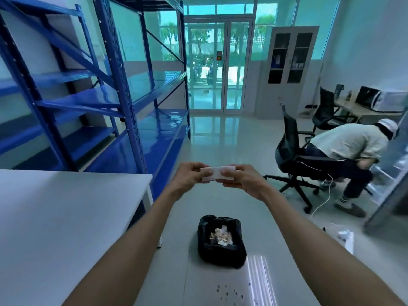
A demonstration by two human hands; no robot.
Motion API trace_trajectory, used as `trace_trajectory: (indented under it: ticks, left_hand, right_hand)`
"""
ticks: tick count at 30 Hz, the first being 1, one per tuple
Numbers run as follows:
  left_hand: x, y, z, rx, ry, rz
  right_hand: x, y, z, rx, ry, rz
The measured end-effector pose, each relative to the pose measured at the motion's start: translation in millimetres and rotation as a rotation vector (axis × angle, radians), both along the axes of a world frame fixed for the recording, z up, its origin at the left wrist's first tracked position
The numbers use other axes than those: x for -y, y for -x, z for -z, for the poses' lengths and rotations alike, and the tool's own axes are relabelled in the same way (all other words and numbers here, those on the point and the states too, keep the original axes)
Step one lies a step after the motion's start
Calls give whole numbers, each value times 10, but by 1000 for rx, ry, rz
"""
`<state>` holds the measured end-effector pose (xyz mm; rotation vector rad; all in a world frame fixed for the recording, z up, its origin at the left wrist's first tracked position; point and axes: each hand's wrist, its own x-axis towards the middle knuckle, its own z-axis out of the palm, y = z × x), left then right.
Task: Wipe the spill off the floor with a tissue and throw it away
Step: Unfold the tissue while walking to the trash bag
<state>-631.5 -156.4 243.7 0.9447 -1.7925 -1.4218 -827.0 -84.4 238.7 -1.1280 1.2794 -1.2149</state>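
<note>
I hold a folded white tissue out in front of me with both hands. My left hand pinches its left end and my right hand pinches its right end. Straight below the tissue, on the pale floor, stands a bin lined with a black bag that has crumpled paper scraps inside. Nearer to me, at the bottom of the view, a spill of small dark drops speckles the floor tile.
A white table fills the left foreground. Blue metal shelving runs along the left wall. At the right a person bends forward on a black office chair, with a white cable trailing on the floor. Glass doors stand at the far end.
</note>
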Motion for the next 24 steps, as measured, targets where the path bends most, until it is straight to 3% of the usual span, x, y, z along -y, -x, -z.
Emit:
trace_trajectory:
  ticks: [12,19,24]
  left_hand:
    - [19,773,996,99,-151,-13]
    - [-96,842,2536,183,-273,52]
    - [-244,814,4113,226,-266,99]
  right_hand:
    - [71,661,941,-60,-148,128]
    - [-93,768,2436,-74,-300,89]
    - [-259,794,4096,-136,-342,47]
